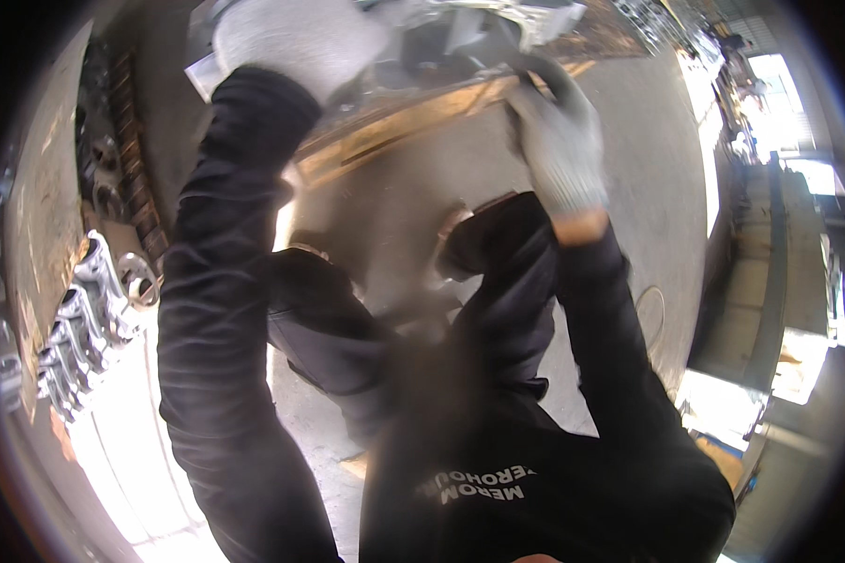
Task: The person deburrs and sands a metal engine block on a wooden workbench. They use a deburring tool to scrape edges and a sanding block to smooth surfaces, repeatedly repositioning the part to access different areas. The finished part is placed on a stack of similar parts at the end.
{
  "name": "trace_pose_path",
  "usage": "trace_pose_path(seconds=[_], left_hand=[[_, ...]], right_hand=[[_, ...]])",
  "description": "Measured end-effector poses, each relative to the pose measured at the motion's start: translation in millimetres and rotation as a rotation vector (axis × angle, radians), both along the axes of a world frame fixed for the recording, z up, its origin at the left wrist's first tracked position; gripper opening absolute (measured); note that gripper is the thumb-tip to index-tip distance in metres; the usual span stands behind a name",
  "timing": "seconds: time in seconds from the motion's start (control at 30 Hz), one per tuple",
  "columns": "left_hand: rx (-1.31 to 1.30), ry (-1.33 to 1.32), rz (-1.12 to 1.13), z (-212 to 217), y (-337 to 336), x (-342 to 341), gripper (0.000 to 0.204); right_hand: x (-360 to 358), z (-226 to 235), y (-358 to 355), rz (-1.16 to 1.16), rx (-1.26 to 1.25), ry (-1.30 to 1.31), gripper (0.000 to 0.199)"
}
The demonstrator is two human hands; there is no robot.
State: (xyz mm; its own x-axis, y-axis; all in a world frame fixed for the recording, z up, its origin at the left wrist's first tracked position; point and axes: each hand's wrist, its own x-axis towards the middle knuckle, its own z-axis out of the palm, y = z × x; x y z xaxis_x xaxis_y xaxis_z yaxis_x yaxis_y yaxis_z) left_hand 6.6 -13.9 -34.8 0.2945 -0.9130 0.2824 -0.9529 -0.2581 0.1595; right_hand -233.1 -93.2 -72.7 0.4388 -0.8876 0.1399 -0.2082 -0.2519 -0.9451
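Note:
My left arm [221, 253], in a black sleeve, reaches up to the top left. Past its cuff a pale, blurred shape [296, 42] looks like my gloved left hand. Its fingers cannot be made out. My right hand [558, 136] wears a whitish knit glove with dark fingertips. Its fingers curl inward at the right end of a wooden edge [394, 131], beside silvery metal parts [451, 42] smeared by motion. What lies between those fingers is hidden.
My black-trousered legs [502, 249] stand below the wooden edge, over a grey floor [652, 178]. Several metal castings [80, 324] line up at the left near a worn board [47, 216]. Tall brownish-grey cabinets or boxes [751, 272] stand at the right.

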Motion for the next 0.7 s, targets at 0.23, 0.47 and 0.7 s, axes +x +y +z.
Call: trace_pose_path(seconds=[0.23,0.47,0.7], left_hand=[[-0.037,-0.040,0.043,-3,-3,-2,0.066],[-0.036,-0.029,0.057,2,-1,-2,0.065],[-0.032,-0.026,0.046,8,-2,-5,0.065]], right_hand=[[2,-3,-5,-0.062,0.169,-0.081,0.024],[-26,4,14,-0.109,0.289,-0.177,0.017],[-26,11,6,-0.134,0.301,-0.209,0.011]])
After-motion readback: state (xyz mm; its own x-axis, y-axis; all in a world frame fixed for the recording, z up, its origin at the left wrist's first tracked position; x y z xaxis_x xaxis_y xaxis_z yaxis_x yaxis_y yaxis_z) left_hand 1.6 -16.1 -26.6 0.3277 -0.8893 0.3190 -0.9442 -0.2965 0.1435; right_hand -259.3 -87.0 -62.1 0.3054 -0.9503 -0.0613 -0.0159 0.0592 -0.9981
